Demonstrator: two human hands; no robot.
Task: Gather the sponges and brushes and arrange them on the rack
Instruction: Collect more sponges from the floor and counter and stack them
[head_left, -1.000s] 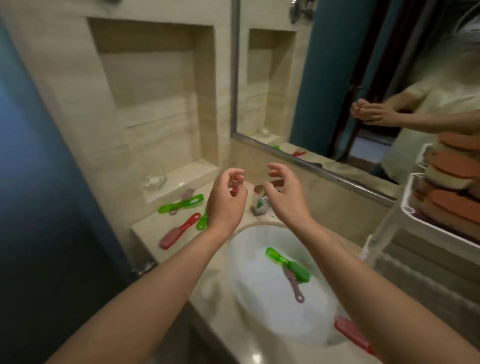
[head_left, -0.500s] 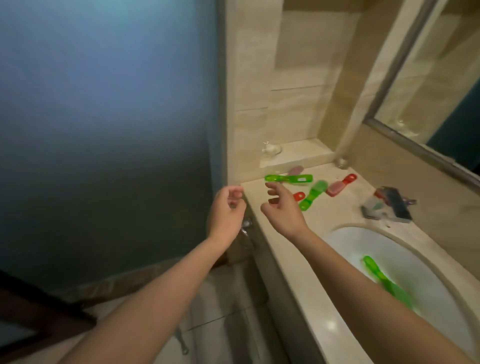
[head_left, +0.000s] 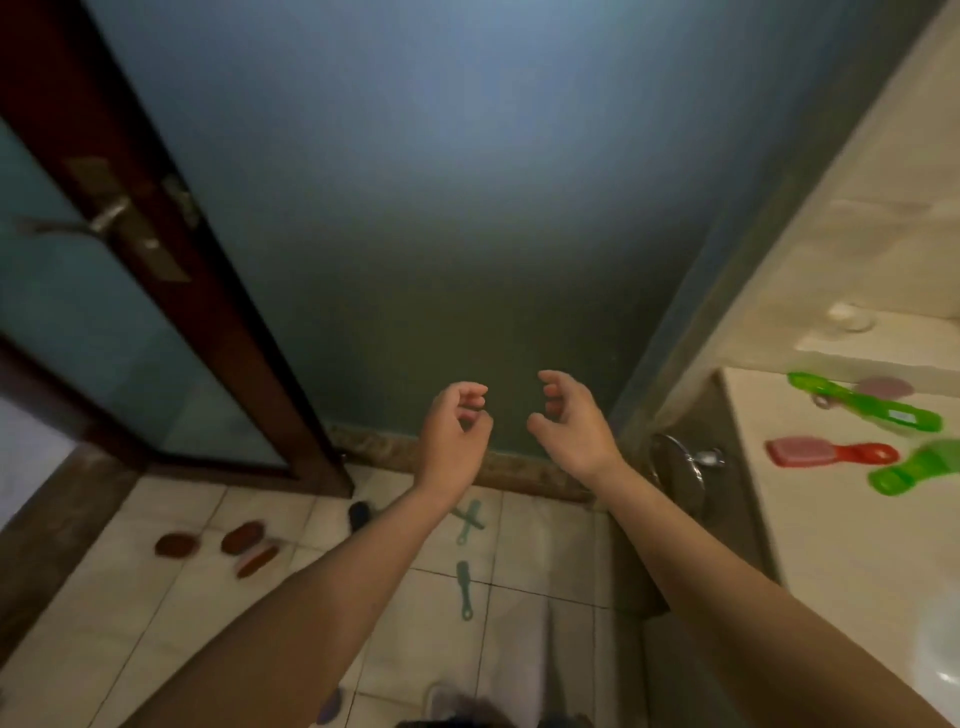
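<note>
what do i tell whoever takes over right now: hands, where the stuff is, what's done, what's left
Hands: left hand and right hand are both empty, fingers loosely curled, held over the floor.
On the floor: brown sponges at left, teal brushes in the middle.
On the counter at right: green brushes and a red brush.
Done: cannot tell, the rack is out of view.
Left: gather all of these onto the rack.
</note>
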